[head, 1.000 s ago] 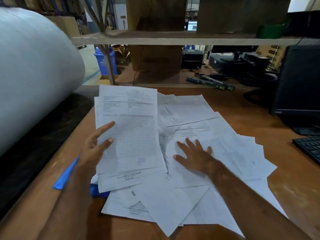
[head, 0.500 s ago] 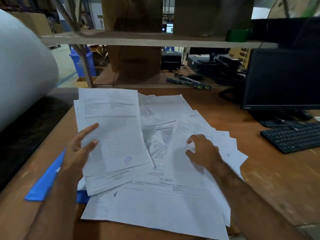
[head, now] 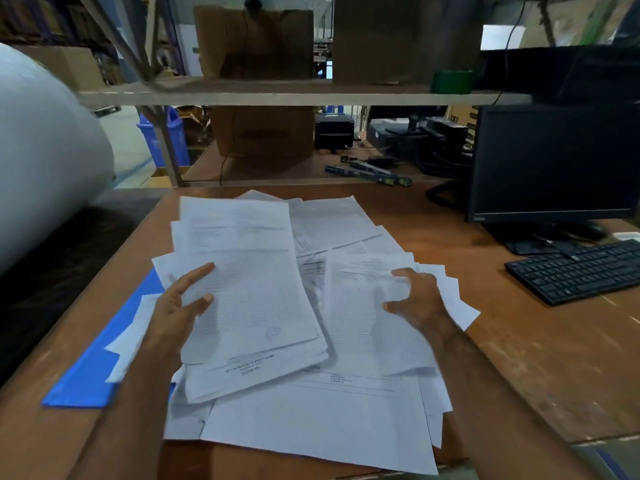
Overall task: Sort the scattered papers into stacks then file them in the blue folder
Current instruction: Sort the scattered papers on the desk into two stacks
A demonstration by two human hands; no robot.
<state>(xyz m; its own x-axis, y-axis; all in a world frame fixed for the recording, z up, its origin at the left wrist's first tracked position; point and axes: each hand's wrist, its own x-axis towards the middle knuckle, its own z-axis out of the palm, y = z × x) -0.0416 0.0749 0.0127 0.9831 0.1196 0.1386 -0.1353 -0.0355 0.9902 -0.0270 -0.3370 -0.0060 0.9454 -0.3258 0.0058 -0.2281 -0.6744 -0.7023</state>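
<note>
Many white printed papers [head: 311, 420] lie scattered and overlapping on the brown table [head: 536, 358]. On the left of the heap sits a rough stack of sheets [head: 249, 289]; my left hand [head: 178, 306] rests on its left edge with straight fingers. My right hand [head: 417, 299] grips the right edge of one printed sheet [head: 360, 306], thumb and fingers curled round it. The blue folder [head: 90, 368] lies flat at the left, partly under the papers and my left forearm.
A black monitor [head: 554, 161] and a black keyboard [head: 575, 268] stand at the right. A big white roll [head: 41, 174] fills the left. Behind the table runs a shelf [head: 277, 95] with cardboard boxes [head: 256, 43] and black devices [head: 334, 131].
My right hand went from lying flat on the papers to curling round one sheet's right edge. My left hand stayed on the stack. The camera has swung right, showing the monitor and keyboard.
</note>
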